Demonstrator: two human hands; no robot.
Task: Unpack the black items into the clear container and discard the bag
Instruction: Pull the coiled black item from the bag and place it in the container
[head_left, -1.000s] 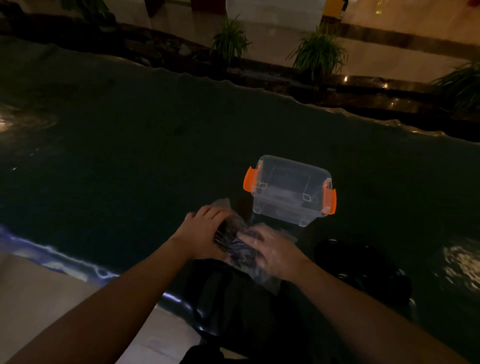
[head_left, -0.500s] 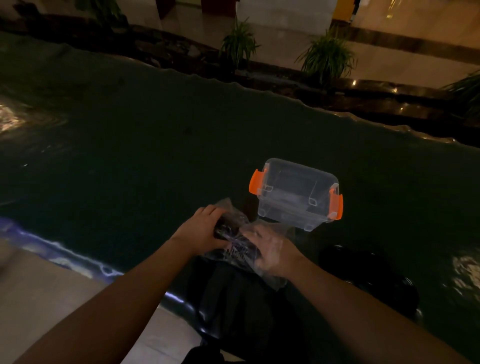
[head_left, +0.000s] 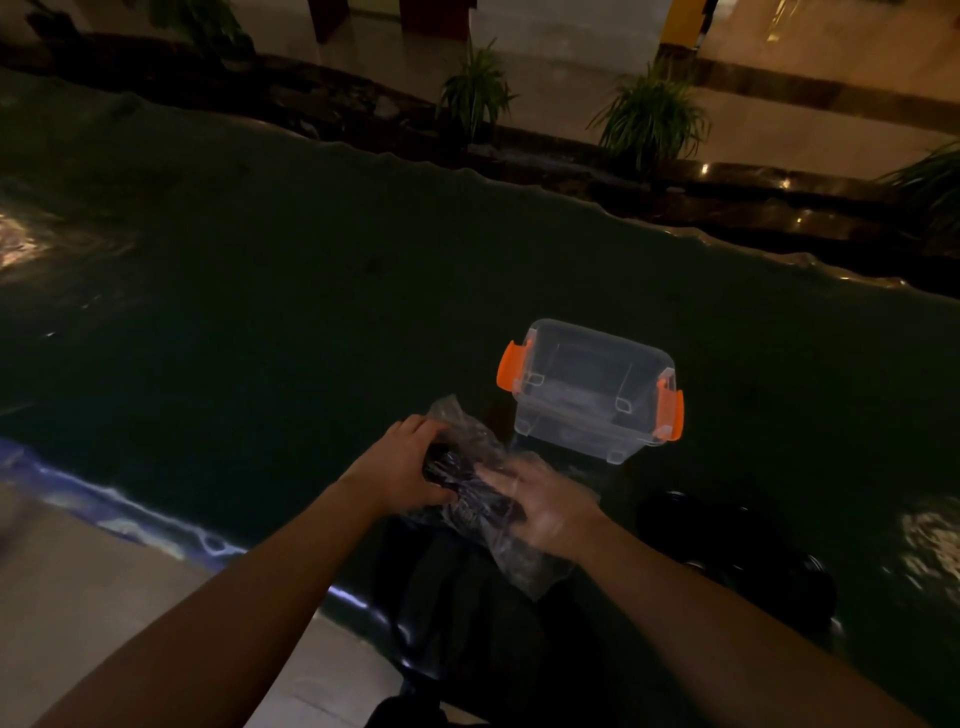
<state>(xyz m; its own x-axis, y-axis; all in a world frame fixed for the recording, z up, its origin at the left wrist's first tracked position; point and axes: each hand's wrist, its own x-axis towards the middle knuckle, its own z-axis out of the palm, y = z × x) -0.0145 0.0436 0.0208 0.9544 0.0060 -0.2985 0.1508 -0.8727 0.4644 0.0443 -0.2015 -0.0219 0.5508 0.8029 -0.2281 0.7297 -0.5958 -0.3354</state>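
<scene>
Two bare forearms visible, entering from lower frame edge; no sleeves, no cuffs in view up to frame edge. No watch, bracelet or ring discernible in dim light. Left hand (head_left: 402, 470) bare, ungloved, short nails not resolvable. Right hand (head_left: 545, 506) bare, ungloved, partly blurred and seen through film of plastic. Between forearms, near bottom edge: dark fabric (head_left: 467, 613), probably person's clothing, colour near black, detail lost in shadow.

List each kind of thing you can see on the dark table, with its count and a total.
Clear plastic container with orange latches: 1
Crinkled clear plastic bag of black items: 1
Dark round object, unclear: 1
Total: 3
</scene>
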